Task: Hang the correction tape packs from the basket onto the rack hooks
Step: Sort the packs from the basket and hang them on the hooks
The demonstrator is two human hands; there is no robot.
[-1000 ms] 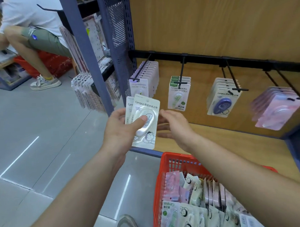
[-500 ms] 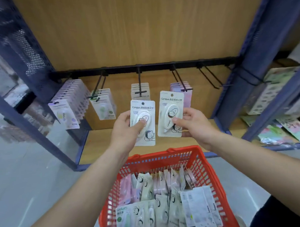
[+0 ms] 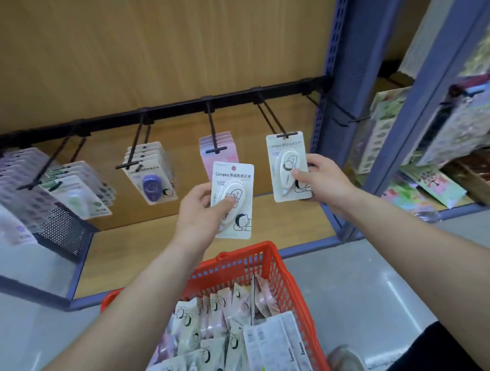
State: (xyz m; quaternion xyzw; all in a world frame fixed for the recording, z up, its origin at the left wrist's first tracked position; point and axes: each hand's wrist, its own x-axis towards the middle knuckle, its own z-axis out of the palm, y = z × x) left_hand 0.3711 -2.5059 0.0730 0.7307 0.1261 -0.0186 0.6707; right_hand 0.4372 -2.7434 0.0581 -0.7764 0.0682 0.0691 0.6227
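Hanging from the rack (image 3: 180, 111) at the left are green packs (image 3: 74, 191), then purple ones (image 3: 152, 183) and pink ones (image 3: 218, 144). The left hand (image 3: 200, 212) pinches a cream pack (image 3: 233, 199) between thumb and fingers, upright in front of the pink ones and above the red basket (image 3: 268, 256), where many more packs (image 3: 216, 339) stand. The right hand (image 3: 324, 182) grips a second cream pack (image 3: 289, 167) by its right edge, its top at the tip of a hook (image 3: 272, 120); whether its hole is on the hook cannot be told.
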